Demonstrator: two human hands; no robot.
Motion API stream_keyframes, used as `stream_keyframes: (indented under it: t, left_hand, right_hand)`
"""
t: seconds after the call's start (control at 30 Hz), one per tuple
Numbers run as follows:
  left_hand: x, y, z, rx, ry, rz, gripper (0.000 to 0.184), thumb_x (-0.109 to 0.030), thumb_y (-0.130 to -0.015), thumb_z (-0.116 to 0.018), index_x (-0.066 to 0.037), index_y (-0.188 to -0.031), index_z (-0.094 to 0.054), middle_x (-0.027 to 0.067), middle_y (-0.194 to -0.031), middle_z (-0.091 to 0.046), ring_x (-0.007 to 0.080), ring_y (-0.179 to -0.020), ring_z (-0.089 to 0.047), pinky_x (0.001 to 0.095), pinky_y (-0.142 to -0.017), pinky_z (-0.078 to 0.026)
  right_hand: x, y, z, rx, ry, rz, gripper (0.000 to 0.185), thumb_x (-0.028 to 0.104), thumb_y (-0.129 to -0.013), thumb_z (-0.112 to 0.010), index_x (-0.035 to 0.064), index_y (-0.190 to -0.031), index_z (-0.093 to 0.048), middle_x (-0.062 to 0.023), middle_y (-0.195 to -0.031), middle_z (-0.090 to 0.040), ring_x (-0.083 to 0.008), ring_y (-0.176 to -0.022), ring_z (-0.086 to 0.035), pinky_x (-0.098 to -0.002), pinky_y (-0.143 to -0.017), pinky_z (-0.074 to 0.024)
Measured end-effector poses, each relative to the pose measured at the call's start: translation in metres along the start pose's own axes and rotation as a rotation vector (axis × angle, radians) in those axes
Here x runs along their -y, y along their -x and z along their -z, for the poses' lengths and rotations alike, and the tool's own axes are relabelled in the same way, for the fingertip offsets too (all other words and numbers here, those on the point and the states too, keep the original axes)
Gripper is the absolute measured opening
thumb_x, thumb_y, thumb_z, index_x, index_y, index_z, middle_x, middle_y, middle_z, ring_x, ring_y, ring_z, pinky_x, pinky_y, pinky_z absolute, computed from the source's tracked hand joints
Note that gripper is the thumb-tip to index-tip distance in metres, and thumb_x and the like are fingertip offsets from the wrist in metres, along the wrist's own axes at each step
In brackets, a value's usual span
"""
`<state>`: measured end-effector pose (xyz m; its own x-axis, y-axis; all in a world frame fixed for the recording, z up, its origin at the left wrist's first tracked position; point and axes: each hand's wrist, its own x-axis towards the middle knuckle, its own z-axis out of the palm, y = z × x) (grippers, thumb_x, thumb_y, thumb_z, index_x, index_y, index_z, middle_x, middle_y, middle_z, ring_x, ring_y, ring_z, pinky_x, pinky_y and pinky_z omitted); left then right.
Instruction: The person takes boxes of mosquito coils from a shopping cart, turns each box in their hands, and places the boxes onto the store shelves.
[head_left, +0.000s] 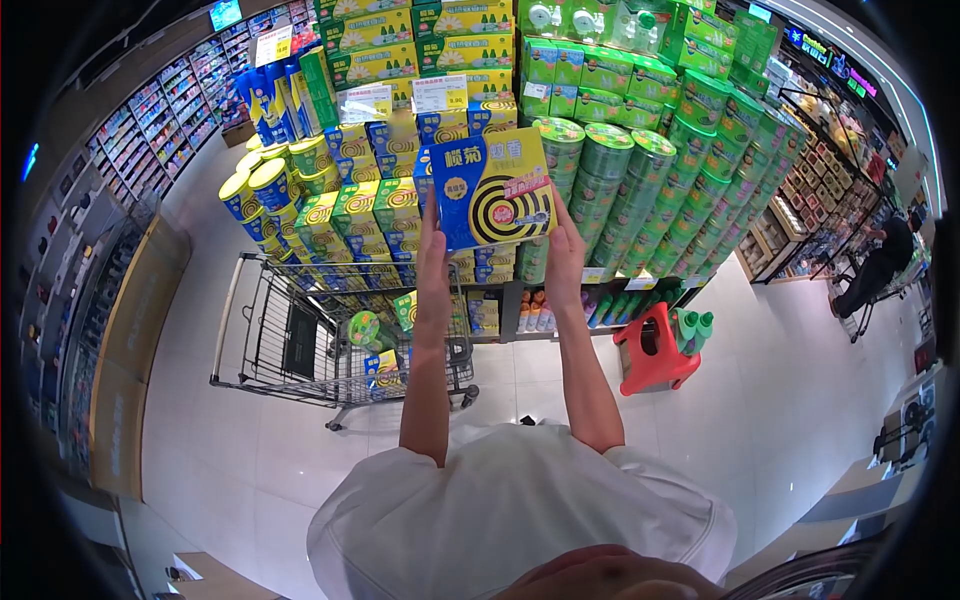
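Observation:
A blue and yellow mosquito coil box (490, 195), printed with a large black spiral, is held up in front of the display. My left hand (433, 258) grips its left edge, and my right hand (567, 250) grips the right edge. Both sets of fingers are partly hidden behind the box. Below and to the left stands a wire shopping cart (302, 338). Inside it are a green round package (366, 328) and a small blue and yellow box (381, 368). Behind the held box, similar boxes (355, 215) are stacked on the display.
Green cylindrical tubs (605, 165) rise in tall stacks to the right. A red stool (650, 355) with green bottles (690, 325) beside it stands on the floor. Yellow-lidded tubs (268, 185) sit at left. Another person (880, 260) is at far right with a cart.

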<state>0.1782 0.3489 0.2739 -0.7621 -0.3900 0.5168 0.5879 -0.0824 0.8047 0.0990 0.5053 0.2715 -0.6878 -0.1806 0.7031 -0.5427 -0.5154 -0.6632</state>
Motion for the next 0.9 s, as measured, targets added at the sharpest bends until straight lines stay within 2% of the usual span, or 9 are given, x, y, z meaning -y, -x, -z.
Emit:
stream_keyframes:
  t: [0.2,0.37,0.43,0.57,0.63,0.67,0.73,0.83,0.9]
  left_hand:
    - [-0.025,0.002,-0.019,-0.003,-0.038,0.019,0.07,-0.047,-0.104,-0.038,-0.006,-0.161,-0.026,0.0078,-0.161,-0.036,0.0193,-0.144,-0.038,0.04,-0.115,-0.029]
    - [-0.009,-0.003,-0.019,0.052,-0.033,0.043,0.061,-0.04,-0.107,-0.04,-0.005,-0.157,-0.035,0.0069,-0.157,-0.041,0.0185,-0.141,-0.04,0.0384,-0.115,-0.029]
    - [0.0,-0.004,-0.021,0.004,-0.041,0.047,0.056,-0.029,-0.109,-0.037,0.004,-0.155,-0.037,0.0169,-0.159,-0.038,0.0256,-0.147,-0.035,0.0374,-0.121,-0.025]
    - [0.005,-0.011,-0.019,0.046,-0.042,0.054,0.057,-0.033,-0.11,-0.036,0.003,-0.155,-0.036,0.0162,-0.156,-0.041,0.0262,-0.147,-0.034,0.0386,-0.121,-0.024]
    - [-0.007,-0.017,-0.016,-0.174,0.573,0.576,0.055,-0.039,-0.111,-0.037,-0.004,-0.153,-0.041,0.0041,-0.142,-0.052,0.0138,-0.131,-0.045,0.0337,-0.115,-0.028]
    - [0.002,-0.015,-0.016,-0.176,0.573,0.578,0.055,-0.039,-0.111,-0.037,-0.004,-0.153,-0.041,0.0041,-0.142,-0.052,0.0138,-0.131,-0.045,0.0337,-0.115,-0.028]
    - [0.029,-0.009,-0.019,-0.023,0.04,0.11,0.053,-0.038,-0.111,-0.037,-0.004,-0.15,-0.043,0.004,-0.141,-0.052,0.0133,-0.13,-0.045,0.0337,-0.115,-0.028]
    - [0.023,-0.013,-0.021,0.052,-0.062,0.005,0.05,-0.037,-0.111,-0.036,-0.003,-0.147,-0.044,0.0046,-0.14,-0.053,0.0139,-0.129,-0.046,0.0341,-0.115,-0.029]
    - [0.021,-0.013,-0.021,0.049,-0.041,0.02,0.049,-0.036,-0.112,-0.036,-0.003,-0.146,-0.044,0.0048,-0.139,-0.053,0.0143,-0.128,-0.046,0.0344,-0.115,-0.029]
  right_hand:
    - [0.003,-0.004,0.005,-0.085,-0.036,-0.023,0.073,0.049,-0.105,-0.053,-0.002,-0.155,-0.037,-0.0138,-0.154,-0.048,-0.0196,-0.139,-0.046,-0.0351,-0.116,-0.0335]
    - [0.018,-0.007,0.004,-0.26,-0.011,-0.052,0.067,0.05,-0.103,-0.057,-0.0045,-0.141,-0.05,-0.0139,-0.138,-0.059,-0.0183,-0.127,-0.054,-0.0348,-0.111,-0.0385]
    - [0.017,-0.007,0.012,-0.253,0.006,-0.059,0.067,0.049,-0.103,-0.058,-0.0046,-0.141,-0.05,-0.014,-0.138,-0.059,-0.0184,-0.128,-0.054,-0.0347,-0.112,-0.0384]
    - [0.021,-0.007,0.023,-0.216,0.083,-0.063,0.075,0.056,-0.104,-0.051,-0.0044,-0.148,-0.047,-0.0157,-0.143,-0.057,-0.0207,-0.132,-0.052,-0.037,-0.114,-0.0351]
    - [0.026,-0.007,0.021,-0.188,0.123,-0.067,0.081,0.062,-0.104,-0.039,-0.0031,-0.153,-0.041,-0.0165,-0.15,-0.051,-0.024,-0.138,-0.048,-0.0394,-0.118,-0.0297]
    - [0.029,-0.007,0.019,-0.188,0.123,-0.07,0.081,0.062,-0.104,-0.039,-0.0031,-0.153,-0.041,-0.0165,-0.15,-0.051,-0.024,-0.138,-0.048,-0.0394,-0.118,-0.0297]
    - [0.033,-0.008,0.018,-0.202,0.074,-0.086,0.082,0.061,-0.104,-0.036,-0.004,-0.153,-0.04,-0.0172,-0.152,-0.049,-0.0256,-0.143,-0.043,-0.0395,-0.12,-0.0256]
    - [0.034,-0.007,0.018,-0.176,0.086,-0.082,0.085,0.063,-0.103,-0.034,-0.005,-0.154,-0.038,-0.018,-0.155,-0.046,-0.0269,-0.146,-0.039,-0.0398,-0.122,-0.0221]
    - [0.035,-0.006,0.017,-0.159,0.092,-0.072,0.086,0.064,-0.103,-0.034,-0.0054,-0.154,-0.038,-0.018,-0.155,-0.045,-0.0271,-0.146,-0.038,-0.0398,-0.122,-0.0215]
